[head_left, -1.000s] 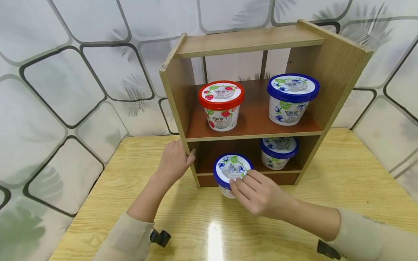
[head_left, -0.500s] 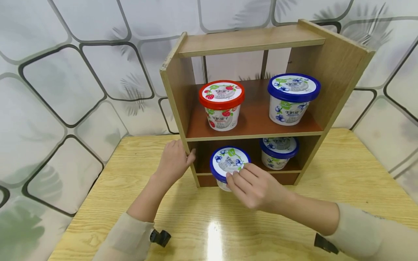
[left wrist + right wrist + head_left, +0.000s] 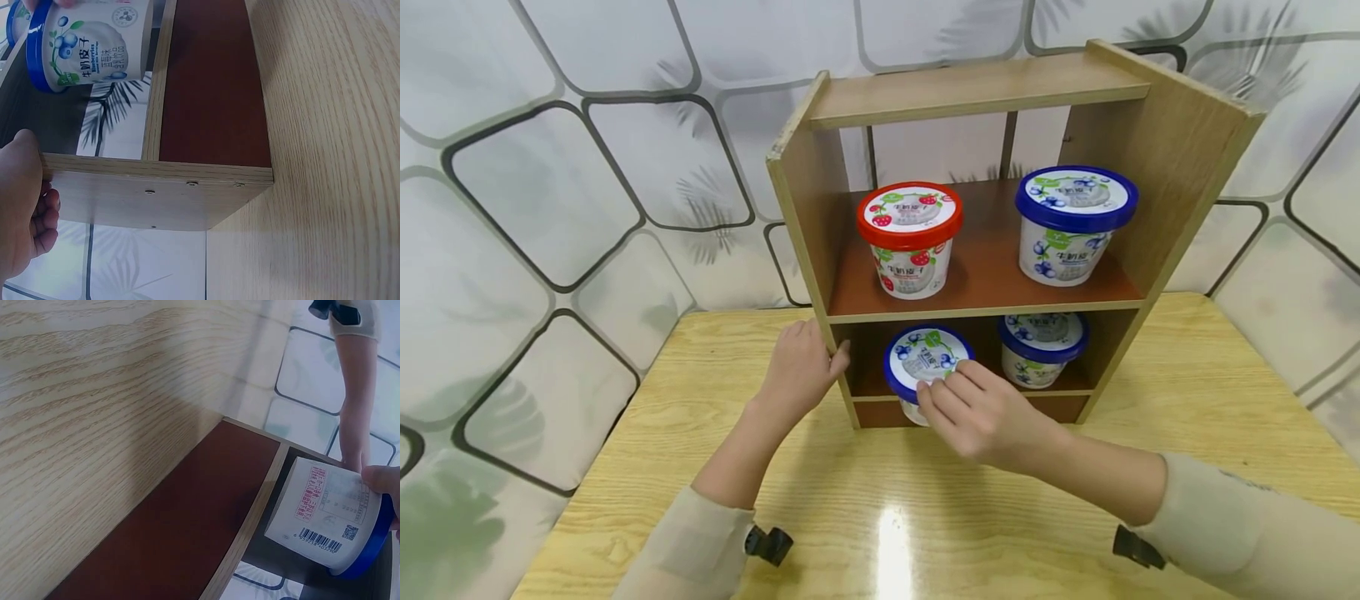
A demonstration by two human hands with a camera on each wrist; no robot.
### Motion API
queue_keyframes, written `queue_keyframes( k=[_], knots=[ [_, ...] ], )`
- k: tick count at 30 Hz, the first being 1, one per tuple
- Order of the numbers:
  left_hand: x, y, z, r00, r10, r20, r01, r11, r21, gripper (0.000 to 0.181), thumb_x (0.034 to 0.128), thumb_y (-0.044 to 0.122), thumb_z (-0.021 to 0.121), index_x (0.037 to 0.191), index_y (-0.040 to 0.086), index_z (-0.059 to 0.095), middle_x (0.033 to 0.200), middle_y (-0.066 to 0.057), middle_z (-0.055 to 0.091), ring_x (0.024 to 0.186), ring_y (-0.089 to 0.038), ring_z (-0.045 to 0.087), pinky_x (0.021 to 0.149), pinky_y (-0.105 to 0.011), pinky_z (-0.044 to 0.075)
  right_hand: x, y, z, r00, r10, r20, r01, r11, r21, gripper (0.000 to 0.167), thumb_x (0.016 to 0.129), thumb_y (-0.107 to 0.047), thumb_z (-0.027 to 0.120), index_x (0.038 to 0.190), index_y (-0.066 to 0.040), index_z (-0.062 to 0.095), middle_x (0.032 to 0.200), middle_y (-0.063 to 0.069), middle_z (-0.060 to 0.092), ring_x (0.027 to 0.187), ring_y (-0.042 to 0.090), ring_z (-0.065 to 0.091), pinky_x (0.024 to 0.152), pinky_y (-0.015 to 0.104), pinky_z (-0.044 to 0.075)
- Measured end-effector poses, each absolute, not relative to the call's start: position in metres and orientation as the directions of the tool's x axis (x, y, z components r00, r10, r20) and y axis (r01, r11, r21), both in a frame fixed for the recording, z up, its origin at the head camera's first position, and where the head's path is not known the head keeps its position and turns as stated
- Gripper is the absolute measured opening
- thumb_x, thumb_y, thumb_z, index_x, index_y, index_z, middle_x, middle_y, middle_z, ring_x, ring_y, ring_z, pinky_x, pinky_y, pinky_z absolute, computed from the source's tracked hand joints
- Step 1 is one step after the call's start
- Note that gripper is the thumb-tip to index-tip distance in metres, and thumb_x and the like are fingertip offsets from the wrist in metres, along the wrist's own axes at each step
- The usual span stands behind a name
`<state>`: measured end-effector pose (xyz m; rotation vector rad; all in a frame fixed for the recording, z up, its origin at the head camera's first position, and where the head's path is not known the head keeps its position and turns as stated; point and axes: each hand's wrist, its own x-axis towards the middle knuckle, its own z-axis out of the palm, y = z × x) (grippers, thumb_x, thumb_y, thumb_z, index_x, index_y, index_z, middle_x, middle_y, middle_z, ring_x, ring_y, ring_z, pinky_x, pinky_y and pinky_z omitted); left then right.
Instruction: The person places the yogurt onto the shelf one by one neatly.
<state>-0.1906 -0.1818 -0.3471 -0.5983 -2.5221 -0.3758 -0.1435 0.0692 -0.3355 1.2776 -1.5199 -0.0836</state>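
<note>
My right hand (image 3: 988, 417) pinches the lid rim of a white tub with a blue lid and blueberry print (image 3: 928, 354). The tub hangs at the front of the lower compartment of a small wooden shelf (image 3: 985, 87), left of centre. Its base shows against the opening in the right wrist view, with the thumb (image 3: 381, 479) near the rim. My left hand (image 3: 801, 367) grips the shelf's left side panel (image 3: 134, 194), thumb inside and fingers outside.
A red-lidded strawberry tub (image 3: 910, 250) stands at left on the upper board, a blue-lidded tub (image 3: 1067, 246) at right. Another blue-lidded tub (image 3: 1041, 358) sits at right in the lower compartment. The shelf stands on a wooden table (image 3: 820, 500) before a patterned wall covering (image 3: 520, 200).
My right hand has lifted the blueberry tub and carried it forward, toward the lower compartment. The left hand stays in place on the side panel.
</note>
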Motion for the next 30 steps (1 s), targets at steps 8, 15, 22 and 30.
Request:
queue_keyframes(
  k=[8, 15, 22, 30],
  knots=[
    [-0.19, -0.182, -0.346, -0.771, 0.333, 0.543, 0.474, 0.87, 0.14, 0.018, 0.0869, 0.02, 0.055, 0.079, 0.005, 0.05, 0.067, -0.008, 0.051, 0.071, -0.031, 0.055, 0.071, -0.045, 0.044, -0.146, 0.065, -0.334, 0.161, -0.739, 0.654, -0.644, 0.423, 0.637, 0.016, 0.087, 0.0, 0.053, 0.082, 0.004, 0.068, 0.072, 0.011, 0.064, 0.06, 0.02, 0.056, 0.06, 0.031, 0.048],
    [-0.191, -0.182, -0.347, -0.774, 0.33, 0.54, 0.471, 0.87, 0.145, 0.018, 0.0869, 0.021, 0.055, 0.08, 0.005, 0.051, 0.067, -0.009, 0.053, 0.072, -0.031, 0.055, 0.071, -0.045, 0.044, -0.15, 0.065, -0.338, 0.135, -0.758, 0.638, -0.613, 0.442, 0.655, 0.017, 0.087, -0.002, 0.052, 0.083, 0.002, 0.068, 0.071, 0.009, 0.064, 0.06, 0.018, 0.056, 0.06, 0.03, 0.047],
    [-0.191, -0.182, -0.349, -0.766, 0.336, 0.549, 0.48, 0.867, 0.138, 0.017, 0.087, 0.021, 0.054, 0.082, 0.004, 0.051, 0.068, -0.008, 0.053, 0.072, -0.031, 0.056, 0.071, -0.045, 0.045, -0.158, 0.066, -0.344, 0.156, -0.731, 0.665, -0.626, 0.447, 0.639, 0.016, 0.088, -0.001, 0.053, 0.082, 0.002, 0.068, 0.071, 0.008, 0.064, 0.061, 0.019, 0.057, 0.06, 0.03, 0.048],
    [-0.192, -0.182, -0.349, -0.766, 0.334, 0.549, 0.479, 0.866, 0.142, 0.018, 0.0867, 0.021, 0.055, 0.083, 0.004, 0.052, 0.068, -0.008, 0.053, 0.073, -0.031, 0.056, 0.073, -0.044, 0.045, -0.164, 0.069, -0.345, 0.143, -0.71, 0.69, -0.634, 0.469, 0.614, 0.018, 0.09, -0.007, 0.054, 0.082, 0.0, 0.068, 0.073, 0.008, 0.066, 0.063, 0.021, 0.059, 0.063, 0.032, 0.049]
  ],
)
